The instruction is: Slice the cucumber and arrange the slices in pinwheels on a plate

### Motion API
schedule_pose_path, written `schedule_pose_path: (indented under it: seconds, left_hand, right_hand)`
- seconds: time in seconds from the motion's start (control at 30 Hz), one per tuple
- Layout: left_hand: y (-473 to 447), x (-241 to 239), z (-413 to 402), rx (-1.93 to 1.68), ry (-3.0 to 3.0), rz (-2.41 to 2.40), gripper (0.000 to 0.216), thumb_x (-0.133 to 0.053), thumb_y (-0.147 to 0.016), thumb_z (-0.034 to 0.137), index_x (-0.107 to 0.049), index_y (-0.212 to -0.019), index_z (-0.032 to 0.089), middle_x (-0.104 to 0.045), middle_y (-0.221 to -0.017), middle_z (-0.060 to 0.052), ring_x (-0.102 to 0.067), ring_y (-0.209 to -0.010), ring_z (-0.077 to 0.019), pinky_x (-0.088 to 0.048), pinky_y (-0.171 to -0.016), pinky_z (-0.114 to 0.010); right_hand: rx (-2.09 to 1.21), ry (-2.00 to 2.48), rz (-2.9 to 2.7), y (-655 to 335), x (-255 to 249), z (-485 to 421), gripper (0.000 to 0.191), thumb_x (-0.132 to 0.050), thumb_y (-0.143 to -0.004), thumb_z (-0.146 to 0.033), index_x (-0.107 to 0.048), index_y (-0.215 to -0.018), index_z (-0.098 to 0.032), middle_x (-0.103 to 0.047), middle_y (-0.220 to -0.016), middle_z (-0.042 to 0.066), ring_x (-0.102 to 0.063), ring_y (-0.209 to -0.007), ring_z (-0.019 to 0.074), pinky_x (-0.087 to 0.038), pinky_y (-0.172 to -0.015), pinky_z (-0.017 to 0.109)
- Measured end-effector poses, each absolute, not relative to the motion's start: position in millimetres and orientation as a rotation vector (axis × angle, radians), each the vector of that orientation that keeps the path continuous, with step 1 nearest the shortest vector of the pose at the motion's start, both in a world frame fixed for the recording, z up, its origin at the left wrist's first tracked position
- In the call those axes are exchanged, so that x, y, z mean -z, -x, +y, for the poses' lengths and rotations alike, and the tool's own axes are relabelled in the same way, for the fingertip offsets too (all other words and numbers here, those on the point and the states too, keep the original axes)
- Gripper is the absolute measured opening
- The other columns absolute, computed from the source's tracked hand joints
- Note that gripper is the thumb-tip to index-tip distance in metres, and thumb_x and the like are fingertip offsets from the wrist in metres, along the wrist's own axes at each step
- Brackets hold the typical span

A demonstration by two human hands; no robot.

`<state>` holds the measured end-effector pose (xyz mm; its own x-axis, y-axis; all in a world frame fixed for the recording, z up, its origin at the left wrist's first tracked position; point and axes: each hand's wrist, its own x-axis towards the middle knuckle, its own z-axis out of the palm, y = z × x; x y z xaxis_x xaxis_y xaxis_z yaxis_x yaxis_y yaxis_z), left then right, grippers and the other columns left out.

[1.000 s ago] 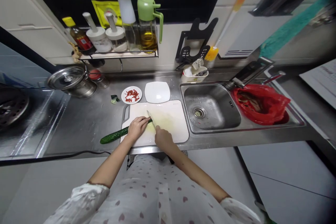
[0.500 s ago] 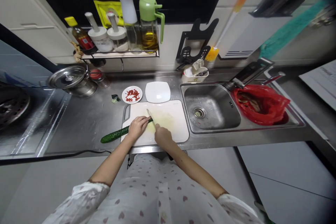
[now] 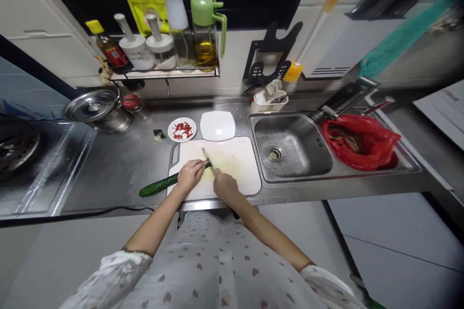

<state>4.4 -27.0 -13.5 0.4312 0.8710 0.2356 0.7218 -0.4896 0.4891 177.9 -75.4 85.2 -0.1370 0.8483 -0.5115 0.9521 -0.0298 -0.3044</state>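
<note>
A long green cucumber (image 3: 158, 187) lies slantwise, its left end past the edge of the white cutting board (image 3: 242, 154). My left hand (image 3: 190, 176) is closed over its right part, fingers near the cut end. In my right hand (image 3: 225, 187) is a knife (image 3: 209, 158), gripped by its handle, which the hand hides. The blade stands right beside the cucumber's right end; whether it touches cannot be made out. Wet, pale green smears mark the board. Behind it are a round plate (image 3: 174, 125) of chopped red pieces and a white square plate (image 3: 217, 125).
To the right is a steel sink (image 3: 290, 166), with a red plastic bag (image 3: 366, 152) beyond it. A lidded pot (image 3: 108, 116) and small cucumber scraps (image 3: 157, 136) are at the left. Bottles stand on a wall shelf (image 3: 145, 75) above the counter.
The view has tilted slightly. Both hands, the knife and the cucumber stay in almost the same place.
</note>
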Motion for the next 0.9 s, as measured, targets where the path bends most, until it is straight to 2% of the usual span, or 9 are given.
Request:
schedule_pose_path:
  seconds: [0.37, 0.9]
  left_hand:
    - [-4.5, 13.9, -27.4, -0.665, -2.408, 1.368, 0.031, -0.046, -0.096, 0.033, -0.068, -0.116, 0.025, -0.068, -0.112, -0.006, -0.059, -0.101, -0.0189, -0.048, -0.094, -0.036]
    - [-5.0, 16.2, -27.1, -0.756, -2.466, 1.348, 0.028, -0.049, -0.095, 0.030, -0.069, -0.113, 0.024, -0.069, -0.108, -0.006, -0.060, -0.097, -0.0188, -0.051, -0.088, -0.034]
  right_hand:
    - [0.927, -1.917, 2.028, -172.5, -85.5, -70.9, 0.034, -0.040, -0.087, -0.008, -0.047, -0.119, -0.013, -0.069, -0.102, 0.015, -0.066, -0.099, 0.0245, -0.046, -0.076, 0.031]
    - [0.911, -1.898, 2.044, -177.3, -78.9, -75.5, 0.030, -0.041, -0.087, -0.009, -0.049, -0.115, -0.013, -0.069, -0.100, 0.015, -0.066, -0.097, 0.0249, -0.046, -0.074, 0.031]
